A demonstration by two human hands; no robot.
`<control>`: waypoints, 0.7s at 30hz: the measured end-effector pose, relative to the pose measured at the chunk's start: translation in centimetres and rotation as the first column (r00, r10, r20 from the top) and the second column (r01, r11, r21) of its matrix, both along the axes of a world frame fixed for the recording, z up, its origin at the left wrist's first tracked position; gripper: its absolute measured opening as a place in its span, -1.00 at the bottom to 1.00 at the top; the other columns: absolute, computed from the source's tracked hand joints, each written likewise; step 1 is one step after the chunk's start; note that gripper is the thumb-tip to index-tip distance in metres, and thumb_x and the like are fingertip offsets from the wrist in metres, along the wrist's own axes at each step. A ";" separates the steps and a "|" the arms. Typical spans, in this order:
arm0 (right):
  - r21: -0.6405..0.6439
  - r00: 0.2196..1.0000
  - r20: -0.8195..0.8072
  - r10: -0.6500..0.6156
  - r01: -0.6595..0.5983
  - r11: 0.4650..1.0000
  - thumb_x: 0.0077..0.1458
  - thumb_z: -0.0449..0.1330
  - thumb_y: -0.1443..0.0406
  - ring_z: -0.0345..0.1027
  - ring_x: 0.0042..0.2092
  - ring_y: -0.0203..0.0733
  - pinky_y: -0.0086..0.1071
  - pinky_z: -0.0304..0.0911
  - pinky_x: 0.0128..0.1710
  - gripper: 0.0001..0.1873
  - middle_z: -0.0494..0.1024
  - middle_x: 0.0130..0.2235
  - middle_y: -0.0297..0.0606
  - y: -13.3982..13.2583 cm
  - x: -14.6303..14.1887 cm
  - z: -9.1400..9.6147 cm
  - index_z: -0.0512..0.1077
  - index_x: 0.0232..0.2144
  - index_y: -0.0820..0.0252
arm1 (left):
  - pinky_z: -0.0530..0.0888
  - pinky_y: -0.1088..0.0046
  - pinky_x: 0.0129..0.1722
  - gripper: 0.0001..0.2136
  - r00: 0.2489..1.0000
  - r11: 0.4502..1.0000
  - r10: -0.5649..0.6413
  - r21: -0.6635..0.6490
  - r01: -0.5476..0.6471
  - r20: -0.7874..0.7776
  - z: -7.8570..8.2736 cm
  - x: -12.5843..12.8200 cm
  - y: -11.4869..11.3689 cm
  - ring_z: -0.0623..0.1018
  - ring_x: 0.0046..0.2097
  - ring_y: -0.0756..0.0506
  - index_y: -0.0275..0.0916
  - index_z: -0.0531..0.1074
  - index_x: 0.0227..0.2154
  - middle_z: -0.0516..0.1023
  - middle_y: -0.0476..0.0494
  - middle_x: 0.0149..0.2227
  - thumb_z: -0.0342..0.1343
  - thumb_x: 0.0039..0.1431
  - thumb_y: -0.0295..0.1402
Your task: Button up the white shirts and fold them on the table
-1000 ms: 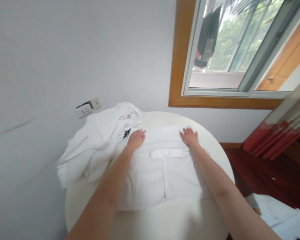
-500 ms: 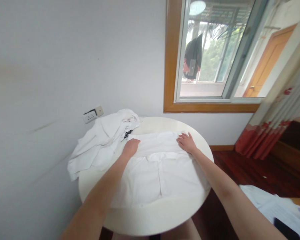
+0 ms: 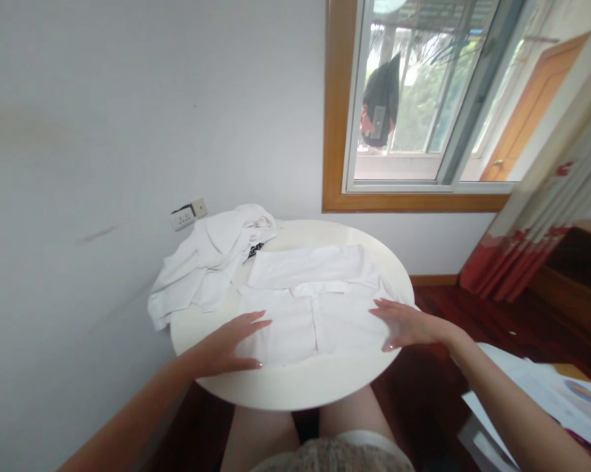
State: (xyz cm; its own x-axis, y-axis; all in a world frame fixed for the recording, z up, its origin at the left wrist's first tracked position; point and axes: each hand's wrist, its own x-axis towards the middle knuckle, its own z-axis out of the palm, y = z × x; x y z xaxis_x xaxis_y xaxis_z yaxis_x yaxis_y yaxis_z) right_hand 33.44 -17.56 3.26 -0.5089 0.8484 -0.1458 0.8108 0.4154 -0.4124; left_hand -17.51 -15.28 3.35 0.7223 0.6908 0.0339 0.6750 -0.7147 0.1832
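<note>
A white shirt point(image 3: 288, 331) lies partly folded on a round white table point(image 3: 295, 393), its collar and button placket facing up. The far part of the cloth is laid in a flat band beyond the collar. My left hand point(image 3: 233, 344) is at the shirt's near left side, fingers spread and holding nothing. At the right side my right hand point(image 3: 398, 322) has its fingers apart over the shirt's edge. Whether either hand touches the cloth I cannot tell.
A heap of white clothing point(image 3: 206, 262) hangs over the table's left edge by the wall, below a power socket point(image 3: 183, 216). Papers point(image 3: 546, 393) lie at the lower right. A window point(image 3: 413, 98) and a curtain point(image 3: 516, 229) are behind.
Both hands have left the far band of the shirt and come back toward me to its near sides, with the fingers spread. The view has tilted down slightly.
</note>
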 end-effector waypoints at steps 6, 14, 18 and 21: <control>-0.015 0.999 0.031 -0.027 0.027 1.000 -0.18 0.26 0.24 -0.19 0.33 0.00 -0.19 -0.19 0.30 -0.10 -0.09 0.35 -0.19 -1.9 0.6 0.1 0.13 0.26 0.11 | 0.23 0.18 0.22 -0.49 1.000 0.998 -0.021 0.060 0.021 -0.014 -1.7 -1.3 -1.5 0.23 0.26 -0.19 0.02 0.21 0.19 0.23 -0.06 0.25 0.01 0.18 -0.06; 0.142 0.995 0.081 -0.065 0.053 0.988 -0.23 0.01 0.48 0.05 0.27 -0.17 -0.26 -0.05 0.26 -0.15 0.10 0.30 -0.30 -1.9 1.6 -1.3 0.22 0.21 0.04 | 0.28 0.29 0.20 -0.51 0.998 0.992 -0.018 0.127 0.025 -0.060 -2.2 -0.4 -2.6 0.33 0.20 -0.10 -0.12 0.30 0.13 0.35 -0.09 0.18 -0.07 0.12 -0.48; 0.305 0.983 0.149 -0.109 0.060 0.950 -0.19 0.02 0.50 0.17 0.21 -0.14 -0.15 -0.05 0.25 -0.24 0.30 0.20 -0.21 -1.6 1.9 -1.7 0.33 0.13 0.06 | 0.30 0.30 0.20 -0.44 1.000 0.993 0.013 0.117 -0.011 -0.017 -2.1 -0.5 -2.9 0.34 0.19 -0.09 -0.09 0.32 0.12 0.35 -0.05 0.18 -0.10 0.03 -0.57; 0.376 0.975 0.191 -0.116 0.037 0.926 -0.18 0.05 0.50 0.23 0.16 -0.10 -0.06 -0.04 0.23 -0.29 0.38 0.14 -0.21 -1.4 1.7 -1.5 0.38 0.08 0.01 | 0.33 0.34 0.17 -0.48 0.999 0.993 0.036 0.111 -0.040 0.037 -1.9 -0.8 -2.4 0.41 0.13 -0.07 -0.05 0.37 0.08 0.41 -0.03 0.13 -0.11 0.04 -0.55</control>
State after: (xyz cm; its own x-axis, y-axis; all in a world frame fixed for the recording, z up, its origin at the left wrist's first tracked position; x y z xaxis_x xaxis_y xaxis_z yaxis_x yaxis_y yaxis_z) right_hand 35.18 -18.93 1.72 -0.4324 0.8972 0.0893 0.8966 0.4384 -0.0628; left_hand -18.26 -17.72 1.48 0.6924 0.7083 0.1372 0.6967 -0.7058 0.1280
